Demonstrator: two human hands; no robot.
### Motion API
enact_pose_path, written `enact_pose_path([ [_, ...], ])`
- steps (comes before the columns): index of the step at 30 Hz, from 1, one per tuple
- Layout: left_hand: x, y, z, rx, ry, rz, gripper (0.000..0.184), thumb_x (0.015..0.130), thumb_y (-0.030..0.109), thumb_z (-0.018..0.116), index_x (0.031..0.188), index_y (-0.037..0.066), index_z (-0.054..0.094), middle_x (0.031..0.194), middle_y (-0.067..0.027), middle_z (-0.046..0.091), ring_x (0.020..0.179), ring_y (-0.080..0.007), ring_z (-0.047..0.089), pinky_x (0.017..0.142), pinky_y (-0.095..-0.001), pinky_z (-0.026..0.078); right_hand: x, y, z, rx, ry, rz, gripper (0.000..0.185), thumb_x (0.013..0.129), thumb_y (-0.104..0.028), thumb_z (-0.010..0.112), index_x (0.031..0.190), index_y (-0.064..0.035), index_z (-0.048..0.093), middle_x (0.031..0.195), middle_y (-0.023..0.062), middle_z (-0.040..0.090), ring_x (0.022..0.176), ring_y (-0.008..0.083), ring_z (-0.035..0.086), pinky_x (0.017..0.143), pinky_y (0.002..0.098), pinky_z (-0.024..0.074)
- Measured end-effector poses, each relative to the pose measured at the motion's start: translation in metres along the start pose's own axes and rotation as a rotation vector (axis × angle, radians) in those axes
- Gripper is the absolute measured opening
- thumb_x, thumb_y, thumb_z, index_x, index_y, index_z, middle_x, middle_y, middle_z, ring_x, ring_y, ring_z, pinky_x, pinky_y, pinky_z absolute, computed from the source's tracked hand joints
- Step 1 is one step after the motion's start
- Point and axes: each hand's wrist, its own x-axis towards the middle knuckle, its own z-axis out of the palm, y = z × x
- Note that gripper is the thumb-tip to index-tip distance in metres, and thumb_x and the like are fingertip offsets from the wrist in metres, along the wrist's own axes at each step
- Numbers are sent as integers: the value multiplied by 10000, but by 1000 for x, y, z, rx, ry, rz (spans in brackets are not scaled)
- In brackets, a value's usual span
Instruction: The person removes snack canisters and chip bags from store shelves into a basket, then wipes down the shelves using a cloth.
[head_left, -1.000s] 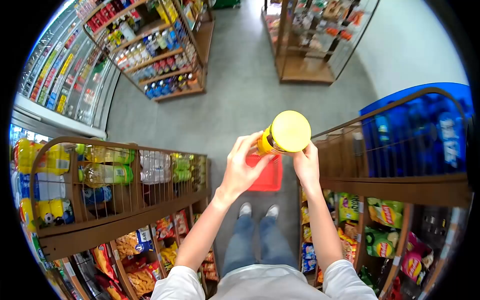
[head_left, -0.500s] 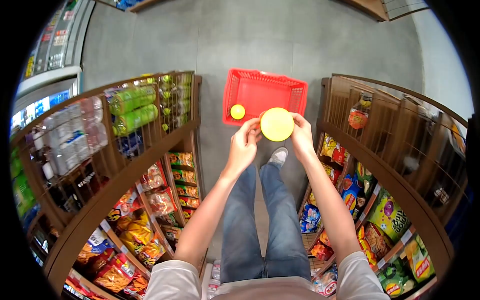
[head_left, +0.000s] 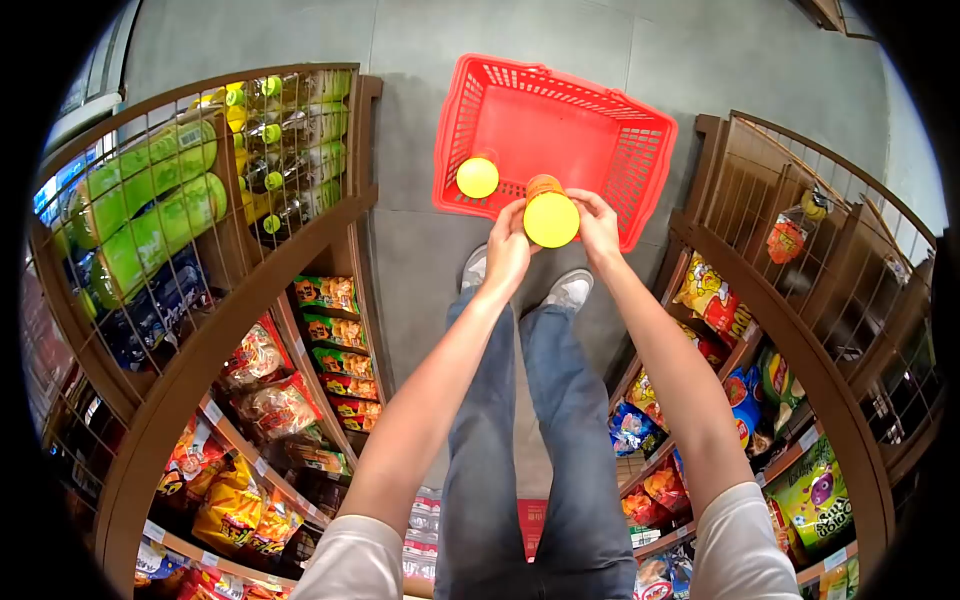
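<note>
A can with a yellow lid (head_left: 551,220) is held between my two hands, over the near edge of the red basket (head_left: 560,84). My left hand (head_left: 508,245) has its fingers against the can's left side. From the right, my right hand (head_left: 597,226) grips the same can, its fingers curled near the top. Inside the basket, at the near left corner, stands another item with a round yellow lid (head_left: 477,178). The basket rests on the grey floor in front of my shoes.
Shelves with snack bags (head_left: 240,510) and green-capped bottles (head_left: 300,150) rise on the left. More snack bags (head_left: 815,495) fill the right shelf, below a brown wire rack (head_left: 740,190). Packs of cans (head_left: 422,530) lie behind my legs.
The view has tipped down and come nearer to the basket, which now shows larger. Both hands have brought the can from above the aisle to the basket's near edge.
</note>
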Motion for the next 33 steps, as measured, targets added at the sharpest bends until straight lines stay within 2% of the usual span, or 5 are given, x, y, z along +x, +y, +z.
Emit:
enact_pose_path([
  [8,54,-29,-18,-197,-79,-220,671,987,561,406,1356,1,402,1256,-159,562,1110,-273,612,853,-453,569,46,34,19,-125,-53,81,229,940,-77,547,1110,-18,689,1053,102,695,973,148,641,872,274,506],
  [15,69,-41,-6,88,8,-25,736,923,355,649,1401,-58,271,1331,-223,455,1173,-279,563,822,-412,596,72,46,28,-60,-81,112,280,968,-113,501,1174,6,649,1124,115,670,1043,191,626,919,304,500],
  [18,79,-39,-10,170,51,-8,672,908,293,678,1359,-81,349,1247,-217,524,1075,-267,620,740,-373,621,76,42,33,154,-95,311,319,959,-90,480,1224,43,598,1218,137,622,1135,242,589,967,362,492],
  [26,78,-26,-11,340,280,34,425,862,242,725,1077,-113,633,937,-187,679,716,-219,703,517,-320,618,76,55,51,280,-85,298,359,957,-107,495,1283,32,551,1251,143,601,1142,240,584,939,364,503],
  [33,74,-13,-8,367,324,-47,414,845,241,742,1058,-101,645,838,-155,692,616,-189,693,463,-316,595,77,50,59,338,-80,312,388,981,-208,516,1299,13,539,1226,132,612,1126,224,584,927,357,493],
])
